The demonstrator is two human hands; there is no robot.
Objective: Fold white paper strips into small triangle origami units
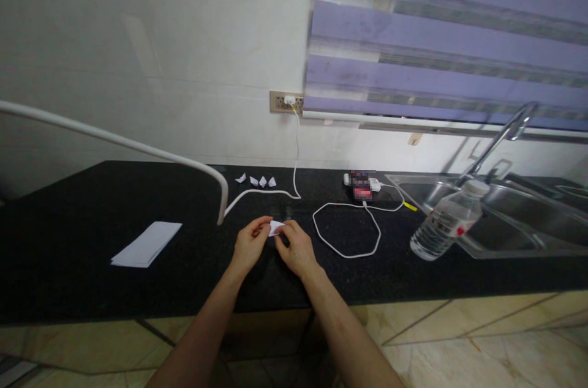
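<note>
Between my two hands, just above the black countertop (197, 278), is a small folded piece of white paper (275, 227). My left hand (250, 244) pinches its left side between thumb and fingers. On the other side my right hand (295, 246) grips the right edge, its fingers covering part of the paper. Further back, several small folded paper pieces (263, 182) stand in a row near the wall. To the left lies a stack of white paper sheets (147, 245).
A white cable (349, 256) loops right of my hands to a phone (362, 187). A water bottle (448, 223) stands beside the steel sink (491, 247) and faucet (498, 137). A white bent rod (138, 146) crosses from the left. An outlet (280, 102) is on the wall.
</note>
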